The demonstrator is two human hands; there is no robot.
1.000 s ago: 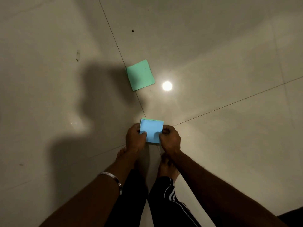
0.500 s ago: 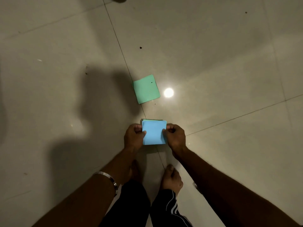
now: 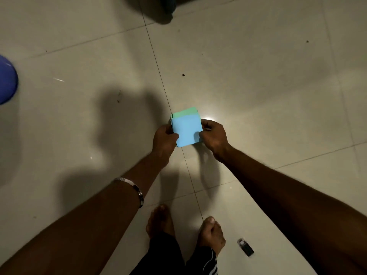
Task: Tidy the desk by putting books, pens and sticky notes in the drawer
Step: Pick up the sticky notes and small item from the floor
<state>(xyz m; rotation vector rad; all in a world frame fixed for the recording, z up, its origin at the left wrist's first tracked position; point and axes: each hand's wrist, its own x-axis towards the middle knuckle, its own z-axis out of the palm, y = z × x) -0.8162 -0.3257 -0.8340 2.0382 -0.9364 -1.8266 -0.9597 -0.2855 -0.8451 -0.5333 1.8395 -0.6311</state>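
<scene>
The left hand (image 3: 164, 135) and right hand (image 3: 213, 135) each pinch a side edge of the blue sticky notes (image 3: 186, 132), held flat between them above the floor (image 3: 258, 96). A green sheet (image 3: 184, 112) peeks out just beyond the far edge, equally near both hands. No drawer shows.

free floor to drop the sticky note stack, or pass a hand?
Bare tile lies right of the right hand, out to the frame edge, and on the left between the left hand and the blue round object. Tighter near the bare feet, where a small dark object lies. Both hands hold the sticky note stack.
</scene>
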